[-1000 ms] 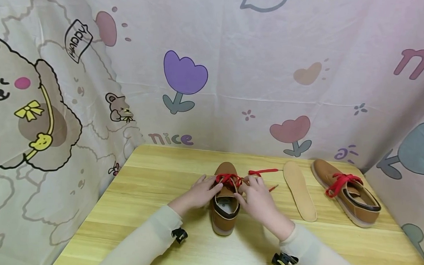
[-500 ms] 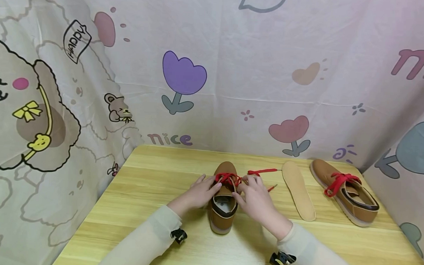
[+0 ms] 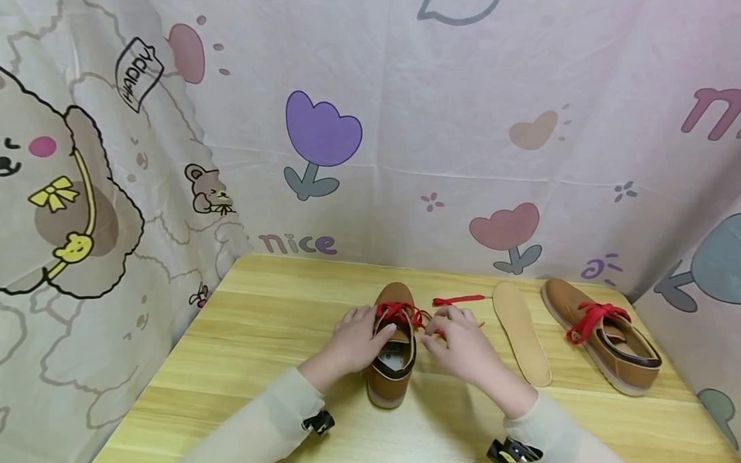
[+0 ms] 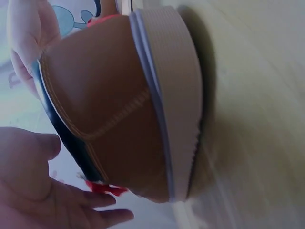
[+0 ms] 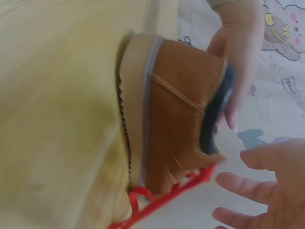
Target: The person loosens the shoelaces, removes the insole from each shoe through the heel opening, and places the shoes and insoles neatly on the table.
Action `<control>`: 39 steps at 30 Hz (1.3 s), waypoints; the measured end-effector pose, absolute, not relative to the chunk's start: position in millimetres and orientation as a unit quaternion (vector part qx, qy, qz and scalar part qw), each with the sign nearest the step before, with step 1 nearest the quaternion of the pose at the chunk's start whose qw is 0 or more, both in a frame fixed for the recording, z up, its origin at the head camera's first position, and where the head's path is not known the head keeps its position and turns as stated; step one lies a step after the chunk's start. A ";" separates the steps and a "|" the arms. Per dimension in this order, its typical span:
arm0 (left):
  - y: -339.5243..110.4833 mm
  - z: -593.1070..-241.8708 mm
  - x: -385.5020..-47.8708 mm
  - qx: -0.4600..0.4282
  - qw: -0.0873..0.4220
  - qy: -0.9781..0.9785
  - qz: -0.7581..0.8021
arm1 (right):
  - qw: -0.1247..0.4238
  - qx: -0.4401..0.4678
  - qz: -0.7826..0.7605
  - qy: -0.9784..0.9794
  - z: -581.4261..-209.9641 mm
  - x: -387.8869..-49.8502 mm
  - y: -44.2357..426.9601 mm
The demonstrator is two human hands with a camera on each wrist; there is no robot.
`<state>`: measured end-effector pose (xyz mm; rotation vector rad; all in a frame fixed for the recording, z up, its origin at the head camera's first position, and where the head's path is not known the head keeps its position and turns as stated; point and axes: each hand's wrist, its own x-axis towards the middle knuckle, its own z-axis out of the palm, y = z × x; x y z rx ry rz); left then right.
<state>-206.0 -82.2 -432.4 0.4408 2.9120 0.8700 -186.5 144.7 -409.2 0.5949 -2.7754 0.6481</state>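
A brown shoe (image 3: 385, 389) with a black collar and red laces (image 3: 398, 309) stands in the middle of the table, toe away from me. My left hand (image 3: 351, 340) holds its left side, with the thumb over the opening and the fingers outside. My right hand (image 3: 461, 340) is just off the shoe's right side, near the loose lace. In the right wrist view, the fingers (image 5: 245, 188) are spread apart with nothing between them, and the red lace (image 5: 162, 202) runs past their tips. A pale lining shows inside the shoe.
To the right lies a tan insole (image 3: 524, 336). Beyond it stands a second brown shoe (image 3: 626, 370), its red laces tied in a bow. A lace end (image 3: 460, 300) stretches over the wooden table (image 3: 270, 296). Printed curtains (image 3: 405, 124) hang behind and at the sides.
My right hand has moved off the shoe's side, a little to the right. The left hand has shifted slightly right, its thumb further over the opening. The shoe has barely moved.
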 end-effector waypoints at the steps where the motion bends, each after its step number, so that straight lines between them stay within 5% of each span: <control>1: -80.8 -431.7 -205.0 0.140 0.029 0.949 0.281 | 0.114 0.202 0.222 -0.947 -406.9 -185.7 146.6; 25: -28.0 -410.7 -192.7 0.138 -0.029 0.971 0.193 | 0.092 0.215 0.207 -0.950 -371.2 -168.5 199.3; 39: 2.1 -426.4 -195.9 0.081 -0.008 0.993 0.084 | 0.063 0.188 0.209 -0.958 -360.6 -165.9 217.9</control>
